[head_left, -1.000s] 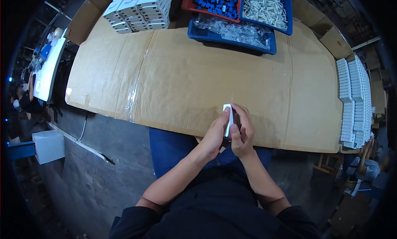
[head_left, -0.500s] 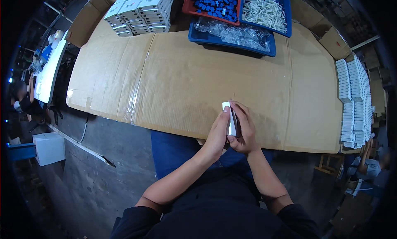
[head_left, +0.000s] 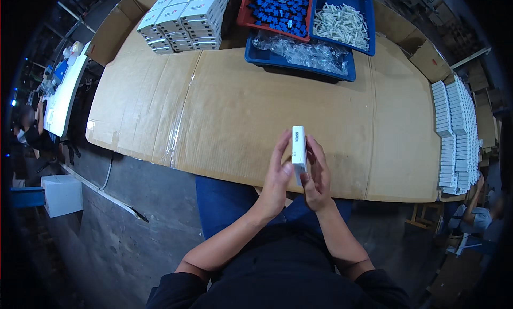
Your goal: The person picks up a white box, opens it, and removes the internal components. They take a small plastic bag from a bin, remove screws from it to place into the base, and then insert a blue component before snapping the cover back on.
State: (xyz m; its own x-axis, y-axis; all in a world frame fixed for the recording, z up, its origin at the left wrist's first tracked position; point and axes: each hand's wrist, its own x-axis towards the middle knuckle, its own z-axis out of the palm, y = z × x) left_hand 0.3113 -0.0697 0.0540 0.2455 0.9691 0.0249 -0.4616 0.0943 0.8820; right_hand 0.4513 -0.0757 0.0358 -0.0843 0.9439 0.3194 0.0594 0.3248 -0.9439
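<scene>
In the head view, a slim white box (head_left: 298, 143) is held on edge between two hands, over the near side of a cardboard-topped table (head_left: 240, 122). The right hand (head_left: 319, 186) grips it, thumb at the near end, fingers along its right side. The left hand (head_left: 275, 183) lines the opposite side, fingers extended; whether it presses or merely rests close cannot be told. The narrow face turned upward appears shut; any contents are hidden. The box sits well apart from the white cartons (head_left: 184, 20) piled far left and the white stack (head_left: 457, 138) at right. Supplies look plentiful: blue pieces (head_left: 280, 9) in a red tray (head_left: 245, 12), white pieces (head_left: 342, 25) and clear bags (head_left: 299, 49) in blue trays (head_left: 299, 68).
</scene>
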